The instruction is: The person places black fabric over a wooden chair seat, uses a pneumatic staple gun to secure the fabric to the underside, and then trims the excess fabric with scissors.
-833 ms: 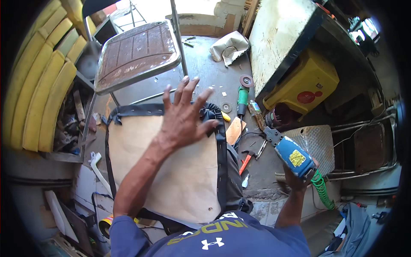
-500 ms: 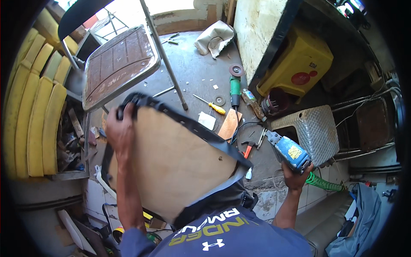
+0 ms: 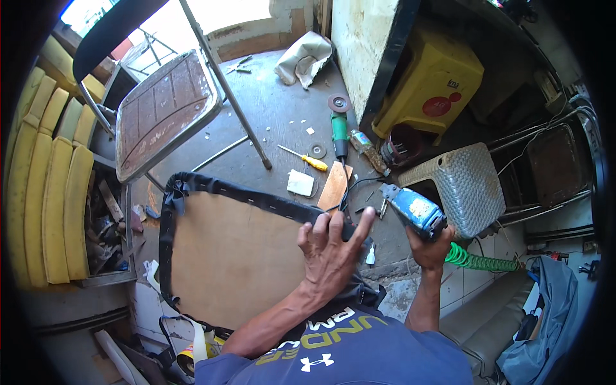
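Observation:
A seat panel [image 3: 234, 250] lies in front of me with its tan board face up. Black covering material [image 3: 250, 200] is folded over its edges, with small staples showing along the far side. My left hand [image 3: 330, 253] is over the panel's right corner, fingers spread and slightly bent; whether the fingertips press on the cover I cannot tell. To the right, my right hand [image 3: 428, 250] grips a blue pneumatic staple gun [image 3: 414, 208], held off the panel with its nose pointing away to the upper left. A green coiled hose [image 3: 481, 260] runs from the gun.
A folding chair frame [image 3: 170, 115] stands far left, beside stacked yellow foam pads [image 3: 58, 192]. On the floor lie a green angle grinder [image 3: 339, 131], a yellow-handled screwdriver [image 3: 314, 162], a plastic bottle [image 3: 369, 154] and a wooden piece [image 3: 335, 186]. A woven-pattern stool [image 3: 471, 183] lies right.
My left hand has left the panel's far left corner and moved to its right corner. The panel has turned and settled lower. The staple gun stays in my right hand, shifted slightly left.

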Action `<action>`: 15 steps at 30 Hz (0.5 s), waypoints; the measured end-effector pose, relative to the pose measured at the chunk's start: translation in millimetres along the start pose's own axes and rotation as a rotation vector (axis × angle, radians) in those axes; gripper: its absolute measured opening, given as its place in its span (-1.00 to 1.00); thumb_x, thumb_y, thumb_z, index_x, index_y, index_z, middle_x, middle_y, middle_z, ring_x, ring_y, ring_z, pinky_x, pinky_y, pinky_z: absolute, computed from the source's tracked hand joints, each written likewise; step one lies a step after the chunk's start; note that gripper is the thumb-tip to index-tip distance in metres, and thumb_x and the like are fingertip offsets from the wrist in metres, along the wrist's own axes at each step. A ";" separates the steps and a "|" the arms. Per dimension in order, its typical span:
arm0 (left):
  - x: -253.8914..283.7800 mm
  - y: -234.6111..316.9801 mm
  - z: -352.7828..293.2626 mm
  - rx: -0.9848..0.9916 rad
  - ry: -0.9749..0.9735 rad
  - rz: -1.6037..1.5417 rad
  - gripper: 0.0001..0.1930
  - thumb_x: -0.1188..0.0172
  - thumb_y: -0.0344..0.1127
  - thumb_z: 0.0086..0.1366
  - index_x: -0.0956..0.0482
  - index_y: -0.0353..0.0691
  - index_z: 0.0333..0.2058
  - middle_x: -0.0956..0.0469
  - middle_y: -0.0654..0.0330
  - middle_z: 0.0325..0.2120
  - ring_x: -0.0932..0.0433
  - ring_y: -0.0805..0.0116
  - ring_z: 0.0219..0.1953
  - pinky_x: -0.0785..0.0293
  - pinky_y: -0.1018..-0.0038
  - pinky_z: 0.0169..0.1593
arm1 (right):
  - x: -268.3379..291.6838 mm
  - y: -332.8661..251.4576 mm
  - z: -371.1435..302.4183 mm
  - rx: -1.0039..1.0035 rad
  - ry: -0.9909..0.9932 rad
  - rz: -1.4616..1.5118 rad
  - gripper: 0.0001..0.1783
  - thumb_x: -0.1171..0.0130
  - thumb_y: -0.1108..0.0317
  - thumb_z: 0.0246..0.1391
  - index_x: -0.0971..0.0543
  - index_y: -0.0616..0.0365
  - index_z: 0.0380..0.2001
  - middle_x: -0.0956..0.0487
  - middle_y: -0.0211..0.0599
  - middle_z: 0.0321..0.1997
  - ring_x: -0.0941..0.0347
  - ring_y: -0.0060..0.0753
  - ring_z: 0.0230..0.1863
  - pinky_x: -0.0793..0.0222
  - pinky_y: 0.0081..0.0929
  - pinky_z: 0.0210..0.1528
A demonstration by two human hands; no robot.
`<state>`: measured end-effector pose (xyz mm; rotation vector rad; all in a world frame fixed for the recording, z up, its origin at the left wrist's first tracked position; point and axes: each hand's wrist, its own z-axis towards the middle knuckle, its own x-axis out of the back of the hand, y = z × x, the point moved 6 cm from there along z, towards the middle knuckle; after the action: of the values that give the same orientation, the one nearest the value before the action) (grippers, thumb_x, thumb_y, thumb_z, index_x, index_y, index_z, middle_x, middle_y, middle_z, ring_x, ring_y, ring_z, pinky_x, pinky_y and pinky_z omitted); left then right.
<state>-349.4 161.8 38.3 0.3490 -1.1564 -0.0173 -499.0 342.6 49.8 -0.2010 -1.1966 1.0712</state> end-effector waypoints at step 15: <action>19.4 -71.1 -22.5 0.227 0.393 -0.895 -0.79 -0.52 -0.61 0.06 -0.83 -0.32 -0.27 -0.53 0.20 -0.19 -0.58 0.32 -0.18 -0.52 0.42 -0.07 | -1.5 -53.0 17.6 0.273 -0.336 0.193 -0.64 -0.57 0.37 -0.22 -0.69 0.24 -0.32 -0.72 -0.09 -0.36 -0.73 -0.05 -0.36 -0.62 -0.25 -0.28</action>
<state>-309.5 96.7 27.8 1.0031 -0.5403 -0.5790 -483.6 306.8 89.8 0.0822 -1.3301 1.4662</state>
